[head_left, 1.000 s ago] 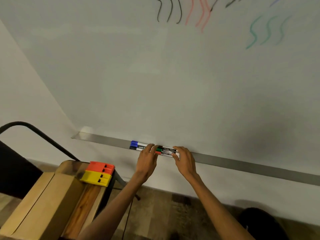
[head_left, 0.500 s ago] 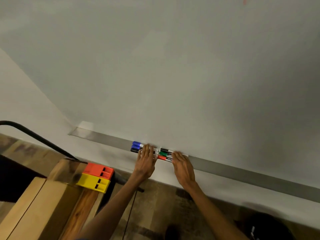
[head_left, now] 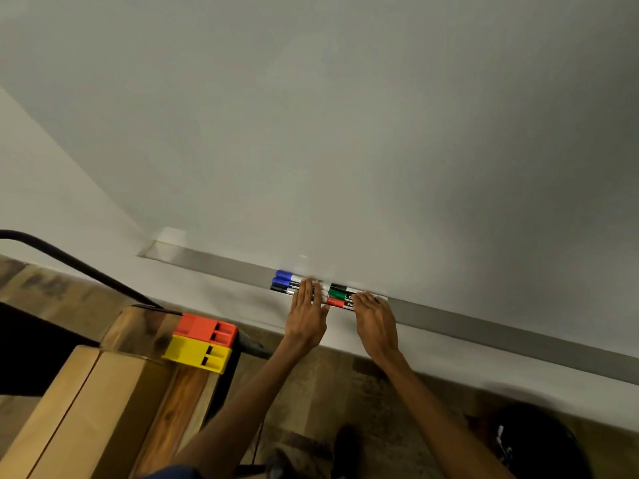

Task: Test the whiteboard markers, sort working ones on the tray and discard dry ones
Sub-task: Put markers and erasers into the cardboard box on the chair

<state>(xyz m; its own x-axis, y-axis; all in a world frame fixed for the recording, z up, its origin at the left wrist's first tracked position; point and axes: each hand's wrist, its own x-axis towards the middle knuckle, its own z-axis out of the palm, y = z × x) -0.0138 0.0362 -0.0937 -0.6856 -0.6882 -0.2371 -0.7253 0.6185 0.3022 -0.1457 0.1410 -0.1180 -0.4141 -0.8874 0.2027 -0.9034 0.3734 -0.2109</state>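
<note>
Markers (head_left: 288, 281) lie side by side in the grey tray (head_left: 214, 262) under the whiteboard (head_left: 345, 133), right of a wooden bench (head_left: 103, 392). Their long axes run along the tray, caps leftward. The left hand (head_left: 307, 316) and the right hand (head_left: 377, 319) rest flat-fingered on them.

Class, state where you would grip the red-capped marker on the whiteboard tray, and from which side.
Pinch the red-capped marker on its barrel beside the cap, from the front of the tray. It lies lengthwise, frontmost of its group, with the green-capped marker and whiteboard behind.
</note>
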